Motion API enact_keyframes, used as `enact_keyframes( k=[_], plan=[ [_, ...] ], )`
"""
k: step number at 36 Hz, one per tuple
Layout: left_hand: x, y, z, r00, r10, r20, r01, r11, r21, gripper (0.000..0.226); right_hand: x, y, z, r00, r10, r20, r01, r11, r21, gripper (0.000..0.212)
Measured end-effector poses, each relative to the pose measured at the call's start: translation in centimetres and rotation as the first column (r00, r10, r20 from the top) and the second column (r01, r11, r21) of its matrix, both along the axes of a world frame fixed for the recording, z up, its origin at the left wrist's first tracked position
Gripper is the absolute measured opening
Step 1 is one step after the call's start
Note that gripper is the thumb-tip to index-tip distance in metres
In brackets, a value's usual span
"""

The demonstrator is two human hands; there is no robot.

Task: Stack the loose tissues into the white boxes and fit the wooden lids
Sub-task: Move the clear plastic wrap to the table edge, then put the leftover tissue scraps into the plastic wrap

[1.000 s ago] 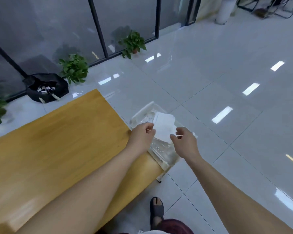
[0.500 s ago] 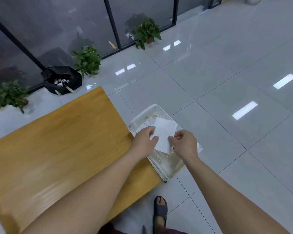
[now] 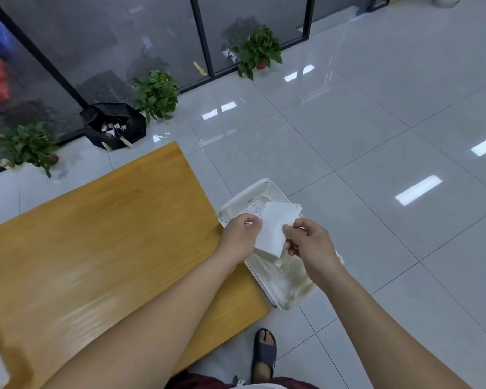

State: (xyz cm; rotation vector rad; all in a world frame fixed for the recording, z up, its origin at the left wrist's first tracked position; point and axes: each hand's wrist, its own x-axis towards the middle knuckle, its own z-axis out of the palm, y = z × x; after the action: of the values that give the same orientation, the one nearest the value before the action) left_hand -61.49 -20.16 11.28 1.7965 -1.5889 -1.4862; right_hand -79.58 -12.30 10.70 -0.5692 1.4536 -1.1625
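I had the tissue (image 3: 275, 228) pinched at both side edges, left hand (image 3: 240, 238) and right hand (image 3: 310, 242) each a closed grip on it, above the white basket (image 3: 289, 293) just off the worktop (image 3: 101, 242) corner. To do it well I judged it needed even tension (no boxes or lids were visible) and squared corners first.

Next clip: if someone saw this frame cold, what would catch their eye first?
Most likely the white tissue held up at centre frame, pinched by the left hand and the right hand over a white plastic basket beside the right end of the wooden table. After that, the glossy tiled floor with its light reflections, and the potted plants along the glass wall at the back.
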Motion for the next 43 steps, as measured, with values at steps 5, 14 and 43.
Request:
enact_keyframes(
  k=[5,14,43],
  plan=[
    [-0.4,-0.3,0.2,0.997,0.054,-0.060,-0.051,0.997,0.052,0.029,-0.3,-0.4,-0.2,0.994,0.059,0.087,-0.055,0.997,-0.053,0.010],
    [-0.1,-0.7,-0.9,0.995,-0.033,0.096,0.044,0.993,-0.113,0.015,0.4,-0.2,-2.3,0.928,-0.036,-0.370,0.068,0.995,0.072,0.017],
    [-0.7,0.5,-1.1,0.991,-0.107,0.074,0.121,0.967,-0.224,0.009,1.5,-0.1,-2.8,0.849,-0.011,-0.528,0.111,0.981,0.158,0.031]
  ],
)
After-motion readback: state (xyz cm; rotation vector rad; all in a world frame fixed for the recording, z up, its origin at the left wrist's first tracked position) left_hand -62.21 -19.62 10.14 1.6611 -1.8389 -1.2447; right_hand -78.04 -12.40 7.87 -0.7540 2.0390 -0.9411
